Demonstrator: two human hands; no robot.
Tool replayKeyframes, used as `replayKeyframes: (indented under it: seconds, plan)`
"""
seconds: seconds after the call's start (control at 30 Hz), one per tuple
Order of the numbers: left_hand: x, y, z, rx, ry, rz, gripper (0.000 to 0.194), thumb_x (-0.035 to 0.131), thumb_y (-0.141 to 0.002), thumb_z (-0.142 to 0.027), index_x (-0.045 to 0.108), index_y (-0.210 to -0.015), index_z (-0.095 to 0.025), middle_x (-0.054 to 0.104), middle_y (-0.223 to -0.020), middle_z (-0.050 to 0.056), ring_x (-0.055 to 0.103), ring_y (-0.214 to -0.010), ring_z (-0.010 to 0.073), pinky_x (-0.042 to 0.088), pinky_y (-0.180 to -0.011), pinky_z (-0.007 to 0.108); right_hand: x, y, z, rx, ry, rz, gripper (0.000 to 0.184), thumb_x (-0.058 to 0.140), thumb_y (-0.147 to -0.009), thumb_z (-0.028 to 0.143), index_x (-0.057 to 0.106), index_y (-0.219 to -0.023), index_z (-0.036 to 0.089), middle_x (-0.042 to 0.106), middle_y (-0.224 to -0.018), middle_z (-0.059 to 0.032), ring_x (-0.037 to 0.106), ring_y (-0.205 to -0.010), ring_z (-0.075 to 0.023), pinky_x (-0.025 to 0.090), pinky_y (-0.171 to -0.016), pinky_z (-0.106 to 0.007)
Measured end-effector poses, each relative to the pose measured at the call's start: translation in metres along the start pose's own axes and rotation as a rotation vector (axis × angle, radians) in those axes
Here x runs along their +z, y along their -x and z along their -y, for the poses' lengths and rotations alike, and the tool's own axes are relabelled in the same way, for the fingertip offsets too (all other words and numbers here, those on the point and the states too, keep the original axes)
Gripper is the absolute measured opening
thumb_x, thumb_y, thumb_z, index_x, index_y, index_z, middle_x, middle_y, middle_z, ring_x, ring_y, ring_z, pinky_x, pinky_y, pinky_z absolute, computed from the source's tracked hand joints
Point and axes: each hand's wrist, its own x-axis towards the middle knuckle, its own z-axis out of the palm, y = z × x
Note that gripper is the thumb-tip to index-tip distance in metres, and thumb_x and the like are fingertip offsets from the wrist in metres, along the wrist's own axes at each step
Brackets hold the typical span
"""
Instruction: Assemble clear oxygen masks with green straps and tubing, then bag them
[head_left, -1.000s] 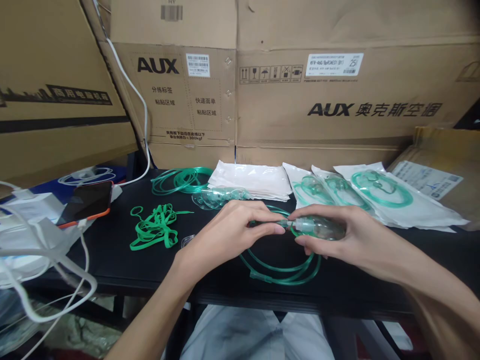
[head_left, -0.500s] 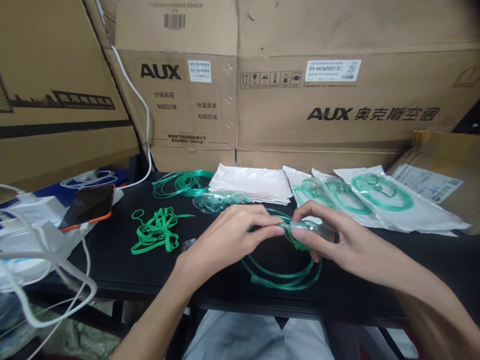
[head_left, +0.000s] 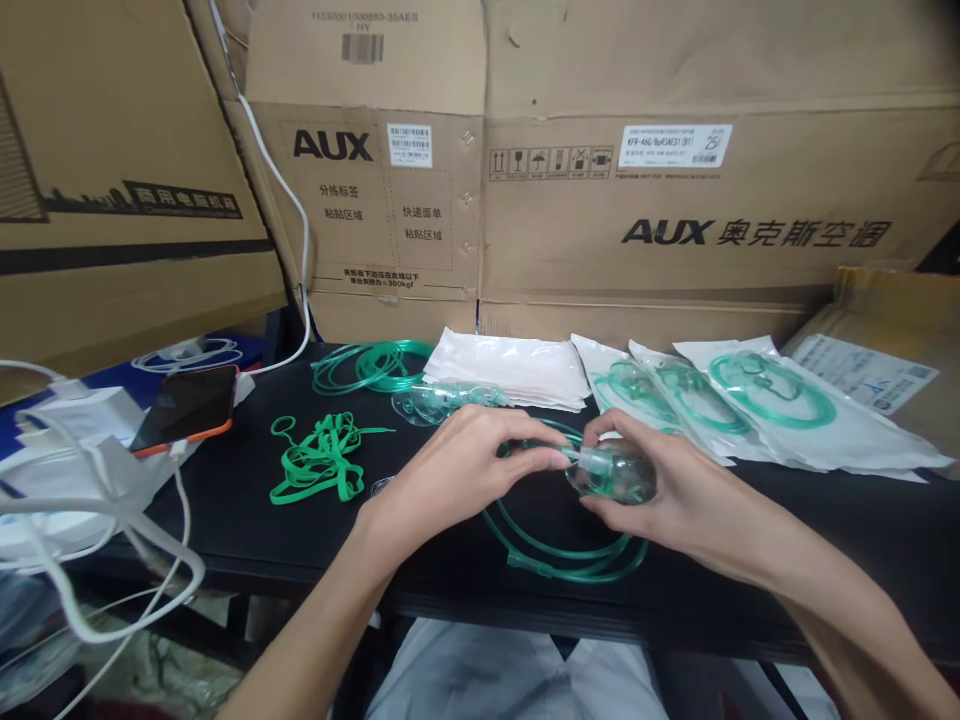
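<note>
My right hand (head_left: 686, 490) is wrapped around a clear oxygen mask (head_left: 631, 476), thumb on one side and fingers on the other. The mask's narrow connector end points left. There, my left hand (head_left: 469, 465) pinches the end of the green oxygen tubing between thumb and forefinger; the fingers partly hide the joint. Loops of this green tubing (head_left: 570, 572) lie on the black table below both hands. Behind my left hand is a row of clear mask pieces (head_left: 442, 398). Green elastic straps (head_left: 322, 460) lie tangled to the left.
At the back are a green tubing coil (head_left: 375, 366), a stack of white pouches (head_left: 506, 365) and several packed masks (head_left: 780, 395). A phone (head_left: 187, 405) and white cables (head_left: 180, 560) occupy the left. Cardboard boxes (head_left: 555, 240) wall off the rear.
The mask has turned in my right hand, so its connector now faces my left fingers more openly. My right thumb has shifted lower. The view has moved slightly.
</note>
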Motion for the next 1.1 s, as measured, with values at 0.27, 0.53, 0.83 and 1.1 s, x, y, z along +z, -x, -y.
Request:
replayKeyframes:
  seconds: [0.27,0.53,0.83,1.1]
  plan:
    - [0.001,-0.001,0.006,0.043,-0.054,-0.068,0.018,0.070,-0.104,-0.036,0.082,-0.114,-0.026,0.081,-0.110,-0.002,0.073,-0.103,0.0191,0.048,-0.090,0.028,-0.002,-0.006,0.006,0.066,-0.181,-0.047,0.035,0.087,-0.083,0.049,0.070,-0.104,0.027,0.069,-0.084,0.0034,0.061,-0.064,-0.0168,0.048,-0.062,-0.030]
    - [-0.001,0.000,0.003,0.102,-0.120,-0.111,0.016,0.068,-0.105,-0.033,0.079,-0.112,-0.023,0.079,-0.111,-0.002,0.070,-0.107,0.0177,0.045,-0.093,0.027,-0.010,-0.001,0.008,0.072,-0.263,-0.032,0.035,0.072,-0.098,0.054,0.072,-0.123,0.030,0.075,-0.078,0.0024,0.068,-0.067,-0.0185,0.050,-0.063,-0.029]
    - [0.008,-0.001,-0.004,0.110,-0.149,-0.144,0.012,0.065,-0.104,-0.016,0.077,-0.105,-0.019,0.078,-0.097,-0.002,0.068,-0.095,0.0159,0.046,-0.089,0.028,-0.014,-0.001,0.009,0.037,-0.292,0.003,0.033,0.073,-0.099,0.050,0.079,-0.120,0.026,0.075,-0.073,0.0022,0.064,-0.062,-0.0155,0.045,-0.057,-0.026]
    - [0.021,-0.003,0.001,0.239,-0.275,-0.270,0.010,0.064,-0.105,-0.015,0.073,-0.104,-0.015,0.078,-0.102,0.002,0.068,-0.100,0.0195,0.047,-0.094,0.033,-0.004,-0.007,0.002,0.093,-0.664,0.114,0.042,0.065,-0.102,0.056,0.078,-0.095,0.017,0.072,-0.072,-0.0031,0.058,-0.054,-0.0142,0.037,-0.052,-0.027]
